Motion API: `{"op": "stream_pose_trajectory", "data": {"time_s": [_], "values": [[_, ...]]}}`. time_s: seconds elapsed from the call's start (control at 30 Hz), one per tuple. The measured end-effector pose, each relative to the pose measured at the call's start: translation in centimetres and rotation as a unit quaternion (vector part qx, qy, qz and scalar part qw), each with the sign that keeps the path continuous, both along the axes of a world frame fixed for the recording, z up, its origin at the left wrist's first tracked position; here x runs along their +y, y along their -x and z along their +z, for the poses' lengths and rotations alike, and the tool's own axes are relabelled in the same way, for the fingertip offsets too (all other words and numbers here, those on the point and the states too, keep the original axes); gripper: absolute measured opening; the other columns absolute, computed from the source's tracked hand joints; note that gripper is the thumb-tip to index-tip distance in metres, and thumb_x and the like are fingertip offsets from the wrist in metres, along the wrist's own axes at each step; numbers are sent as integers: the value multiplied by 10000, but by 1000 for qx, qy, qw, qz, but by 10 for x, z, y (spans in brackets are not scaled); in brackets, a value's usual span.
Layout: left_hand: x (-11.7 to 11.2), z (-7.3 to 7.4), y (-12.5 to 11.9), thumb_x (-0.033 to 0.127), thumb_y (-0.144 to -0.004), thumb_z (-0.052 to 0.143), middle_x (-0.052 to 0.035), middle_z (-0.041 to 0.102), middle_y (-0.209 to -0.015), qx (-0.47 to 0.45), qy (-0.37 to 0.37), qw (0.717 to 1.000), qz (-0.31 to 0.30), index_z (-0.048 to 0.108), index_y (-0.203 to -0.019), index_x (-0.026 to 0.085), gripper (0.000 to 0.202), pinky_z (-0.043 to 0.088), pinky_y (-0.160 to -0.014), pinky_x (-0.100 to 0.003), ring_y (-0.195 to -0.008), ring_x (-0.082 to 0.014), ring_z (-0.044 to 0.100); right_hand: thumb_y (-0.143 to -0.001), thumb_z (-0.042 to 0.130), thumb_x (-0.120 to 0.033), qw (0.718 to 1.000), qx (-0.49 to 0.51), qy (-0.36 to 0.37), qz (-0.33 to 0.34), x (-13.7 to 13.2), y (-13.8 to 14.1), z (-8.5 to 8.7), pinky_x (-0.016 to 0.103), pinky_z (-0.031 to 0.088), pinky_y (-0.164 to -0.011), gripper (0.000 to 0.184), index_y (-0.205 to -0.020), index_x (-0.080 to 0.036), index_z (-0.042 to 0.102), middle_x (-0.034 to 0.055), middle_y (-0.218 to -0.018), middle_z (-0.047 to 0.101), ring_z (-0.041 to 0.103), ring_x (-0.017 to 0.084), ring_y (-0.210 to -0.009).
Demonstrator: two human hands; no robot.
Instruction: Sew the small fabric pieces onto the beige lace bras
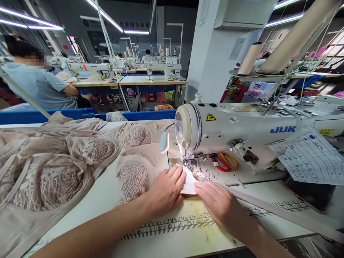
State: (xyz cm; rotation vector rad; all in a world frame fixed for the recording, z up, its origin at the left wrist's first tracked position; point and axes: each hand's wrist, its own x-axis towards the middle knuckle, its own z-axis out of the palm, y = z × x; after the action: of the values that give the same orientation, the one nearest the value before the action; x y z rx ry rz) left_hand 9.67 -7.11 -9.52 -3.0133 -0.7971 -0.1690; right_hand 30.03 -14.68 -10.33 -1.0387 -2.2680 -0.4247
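Observation:
A beige lace bra (134, 178) lies at the sewing machine (215, 125), its light fabric panel (189, 182) under the presser foot (188, 162). My left hand (168, 188) rests on that panel just in front of the foot, fingers laid flat on the cloth. Closed on the near right edge of the same panel is my right hand (216, 200), thumb and fingers pinching it. A long beige strip (285, 211) runs from beside my right hand toward the lower right. The needle's exact contact with the cloth is too small to make out.
More beige lace bras (61, 175) are piled on the left. Red-handled scissors (221, 165) and orange-handled ones (231, 160) lie under the machine arm. A ruler tape (172, 225) crosses the tabletop. A written paper sheet (309, 156) hangs at right. A co-worker (40, 79) sits ahead left.

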Motion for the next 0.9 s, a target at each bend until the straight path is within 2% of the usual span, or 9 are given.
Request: {"op": "stream_pose_trajectory", "data": {"time_s": [0.23,0.57,0.9], "values": [[4,-8,0,256,-861,463,-220,484,-1391,-26,-2,1000,4,440,-1374,40,557,460,-990,-463,-1261,-341,466,-900,359,28,1000,11,15,-16,1,1,-5,330,558,-824,318,-1012,-123,616,99,-932,680,658,192,-884],[13,-23,-1,214,-840,442,-215,513,-1354,-65,-31,997,-11,468,-1351,37,541,460,-998,-474,-1222,-346,488,-908,311,19,1000,14,-1,-28,3,7,-2,322,577,-764,330,-1003,-128,591,78,-859,659,649,181,-809],[14,-19,-3,218,-868,414,-212,510,-1355,-52,-25,998,-2,462,-1367,36,534,464,-980,-484,-1207,-349,492,-915,297,8,999,21,21,-26,5,9,0,317,557,-784,345,-919,-153,602,57,-803,621,621,172,-785]]}}
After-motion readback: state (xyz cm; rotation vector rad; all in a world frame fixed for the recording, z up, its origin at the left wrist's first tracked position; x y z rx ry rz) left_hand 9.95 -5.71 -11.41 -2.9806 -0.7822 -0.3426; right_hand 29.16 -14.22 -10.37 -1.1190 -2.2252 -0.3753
